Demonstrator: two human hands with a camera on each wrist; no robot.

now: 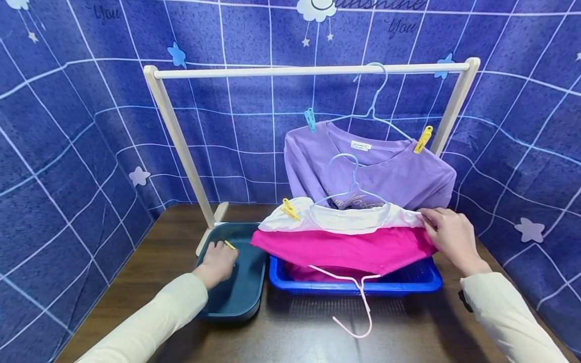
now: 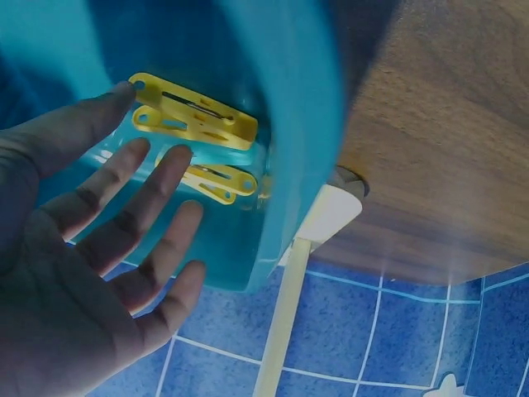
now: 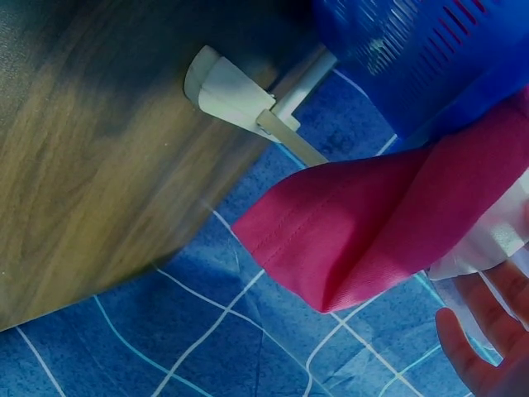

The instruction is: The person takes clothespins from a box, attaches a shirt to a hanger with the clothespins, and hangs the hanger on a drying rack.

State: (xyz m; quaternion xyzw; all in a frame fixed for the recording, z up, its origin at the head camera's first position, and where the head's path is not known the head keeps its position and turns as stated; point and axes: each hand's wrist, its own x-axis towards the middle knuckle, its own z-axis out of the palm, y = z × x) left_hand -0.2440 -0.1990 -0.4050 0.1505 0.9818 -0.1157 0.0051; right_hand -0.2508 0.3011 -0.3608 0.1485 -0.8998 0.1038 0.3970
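My left hand [image 1: 219,262] reaches down into a dark teal bin [image 1: 213,316], its fingers spread and loosely bent. In the left wrist view, yellow clothespins [image 2: 198,112] lie in the bin, the thumb tip right at the end of one. My right hand [image 1: 451,237] pinches the right shoulder of a white and pink shirt [image 1: 345,247], with fingers partly hidden behind the cloth. A light blue hanger [image 1: 355,176] sits in the shirt's neck. One yellow clothespin [image 1: 289,209] is clipped at its left shoulder; none shows at the right.
A blue basket [image 1: 354,287] stands under the shirt, a pink hanger [image 1: 365,302] sticking out over its front edge. Behind, a purple shirt [image 1: 386,176] with two clothespins hangs from a wooden rack [image 1: 254,72]. The brown table [image 1: 299,338] carries everything, with a patterned blue cloth behind.
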